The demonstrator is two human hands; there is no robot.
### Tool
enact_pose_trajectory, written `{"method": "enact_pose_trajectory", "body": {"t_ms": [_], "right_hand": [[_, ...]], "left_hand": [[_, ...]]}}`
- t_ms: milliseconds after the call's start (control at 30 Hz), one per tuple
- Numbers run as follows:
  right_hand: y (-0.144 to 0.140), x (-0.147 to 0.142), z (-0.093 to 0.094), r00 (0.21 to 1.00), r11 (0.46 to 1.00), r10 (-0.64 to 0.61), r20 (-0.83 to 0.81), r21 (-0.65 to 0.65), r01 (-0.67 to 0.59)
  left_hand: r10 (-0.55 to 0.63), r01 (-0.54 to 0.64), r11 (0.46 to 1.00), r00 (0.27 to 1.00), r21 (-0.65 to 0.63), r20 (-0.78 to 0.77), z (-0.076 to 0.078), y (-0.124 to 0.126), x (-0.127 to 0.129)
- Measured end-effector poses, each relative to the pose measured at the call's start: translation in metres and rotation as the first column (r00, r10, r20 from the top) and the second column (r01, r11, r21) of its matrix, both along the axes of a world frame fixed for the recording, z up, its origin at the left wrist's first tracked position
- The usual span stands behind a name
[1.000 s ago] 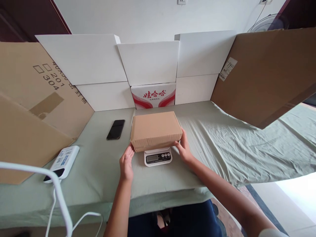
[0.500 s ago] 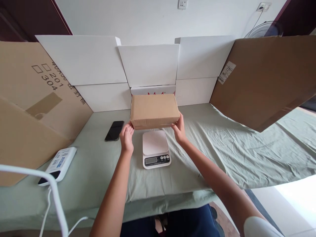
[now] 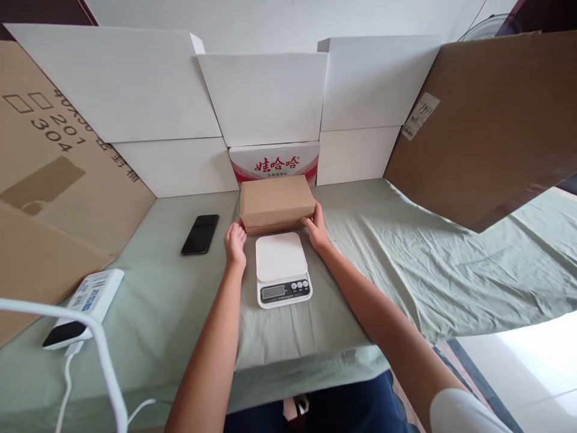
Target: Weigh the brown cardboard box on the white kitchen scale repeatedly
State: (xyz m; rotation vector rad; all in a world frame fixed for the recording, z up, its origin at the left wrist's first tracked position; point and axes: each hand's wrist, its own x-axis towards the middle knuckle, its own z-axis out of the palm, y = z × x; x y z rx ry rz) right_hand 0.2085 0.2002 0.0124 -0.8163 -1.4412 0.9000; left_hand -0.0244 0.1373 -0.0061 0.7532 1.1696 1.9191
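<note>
A closed brown cardboard box [image 3: 276,201] rests on the green cloth just behind a white digital kitchen scale [image 3: 282,268]. My left hand [image 3: 235,242] grips the box's near left corner and my right hand [image 3: 317,229] grips its near right corner. The scale's white platform is bare, and its display and buttons face me. Behind the box stands a white and red printed carton [image 3: 274,163].
A black phone [image 3: 200,234] lies left of the box. A white power bank [image 3: 85,305] with a cable sits at the near left. White cartons [image 3: 265,96] line the back; large brown cardboard sheets [image 3: 487,120] lean at both sides. The table's front edge is near my body.
The box was lifted off the scale, carried away from me and set down on the cloth behind the scale. Both hands moved with it and stay at its near corners.
</note>
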Motion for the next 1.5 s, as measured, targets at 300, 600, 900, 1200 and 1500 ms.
{"method": "enact_pose_trajectory", "body": {"t_ms": [300, 600, 900, 1200, 1500], "right_hand": [[0.002, -0.002, -0.002, 1.000, 0.997, 0.000, 0.024, -0.073, 0.002], [0.001, 0.000, -0.005, 0.996, 0.982, -0.090, -0.020, -0.166, 0.085], [0.001, 0.002, -0.006, 0.994, 0.979, -0.041, -0.101, -0.201, 0.020], [-0.003, 0.000, -0.003, 0.998, 0.990, 0.006, -0.058, -0.140, -0.014], [0.002, -0.002, -0.009, 1.000, 0.991, -0.008, 0.022, -0.137, 0.011]], "left_hand": [[0.006, -0.006, 0.999, 1.000, -0.054, -0.008, -0.003, 0.001, -0.002], [0.066, -0.066, 0.998, 0.998, -0.018, -0.003, 0.006, -0.008, -0.009], [0.048, -0.045, 0.998, 0.998, -0.053, 0.051, 0.012, -0.010, -0.005], [0.019, -0.016, 0.994, 0.999, -0.106, 0.027, 0.009, -0.007, -0.004], [0.003, -0.010, 0.999, 0.981, -0.035, -0.193, 0.001, -0.007, -0.001]]}}
